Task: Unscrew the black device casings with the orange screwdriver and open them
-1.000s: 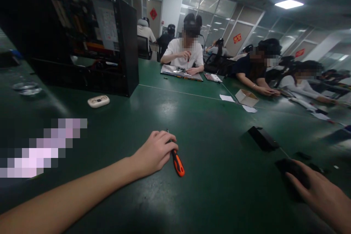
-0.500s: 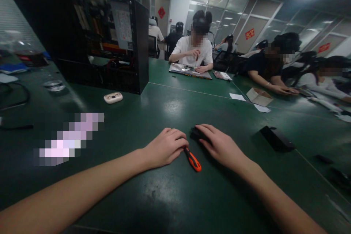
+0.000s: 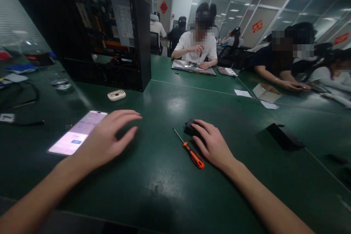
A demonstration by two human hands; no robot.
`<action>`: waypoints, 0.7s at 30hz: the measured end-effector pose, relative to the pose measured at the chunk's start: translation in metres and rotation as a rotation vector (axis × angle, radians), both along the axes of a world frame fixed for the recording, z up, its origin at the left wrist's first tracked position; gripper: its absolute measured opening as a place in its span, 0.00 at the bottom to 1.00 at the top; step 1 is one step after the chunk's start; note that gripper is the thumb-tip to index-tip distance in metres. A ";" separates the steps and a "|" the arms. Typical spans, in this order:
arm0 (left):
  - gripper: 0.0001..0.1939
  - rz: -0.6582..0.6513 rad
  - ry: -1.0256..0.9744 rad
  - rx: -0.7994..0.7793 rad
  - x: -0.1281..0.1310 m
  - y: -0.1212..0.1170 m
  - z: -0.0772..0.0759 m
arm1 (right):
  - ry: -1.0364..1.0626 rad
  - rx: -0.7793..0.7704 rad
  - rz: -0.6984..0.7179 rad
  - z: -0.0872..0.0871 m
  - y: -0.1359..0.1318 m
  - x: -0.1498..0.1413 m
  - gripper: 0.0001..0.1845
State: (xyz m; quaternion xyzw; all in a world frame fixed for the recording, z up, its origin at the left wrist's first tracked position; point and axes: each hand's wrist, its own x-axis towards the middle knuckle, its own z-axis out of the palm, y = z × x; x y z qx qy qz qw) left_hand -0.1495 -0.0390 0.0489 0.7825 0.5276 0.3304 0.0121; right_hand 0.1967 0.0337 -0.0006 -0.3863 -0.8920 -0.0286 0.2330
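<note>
My left hand [image 3: 111,135] is over the table beside a lit smartphone [image 3: 74,135], its thumb and fingers apart and nothing between them. It covers the phone's right side. My right hand [image 3: 212,140] has its fingers closed over a small black boxy part [image 3: 189,127] at the table surface; most of that part is hidden under the fingers, and its kind does not show. Just left of this hand lies a screwdriver [image 3: 193,155] with an orange and black handle, its metal tip pointing away and to the left.
An open black computer case [image 3: 142,44] stands at the back left, an earbud case [image 3: 116,95] before it. At the right lie a black box-shaped thing [image 3: 285,137] and an open carton [image 3: 265,93]. Across the table [image 3: 164,197] a person [image 3: 196,45] works on a flat panel.
My left hand has let go of the screwdriver and moved left to the phone. My right hand has brought the black part from the far right to beside the screwdriver.
</note>
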 end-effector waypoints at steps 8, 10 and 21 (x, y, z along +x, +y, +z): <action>0.40 0.696 -0.476 -0.350 -0.141 -0.036 -0.047 | 0.067 0.285 0.266 0.010 -0.012 -0.003 0.16; 0.43 0.691 -0.467 -0.413 -0.146 -0.036 -0.055 | 0.081 0.280 0.397 0.013 -0.021 -0.008 0.14; 0.42 0.685 -0.531 -0.410 -0.148 -0.036 -0.061 | -0.145 -0.181 0.504 0.016 -0.037 -0.026 0.26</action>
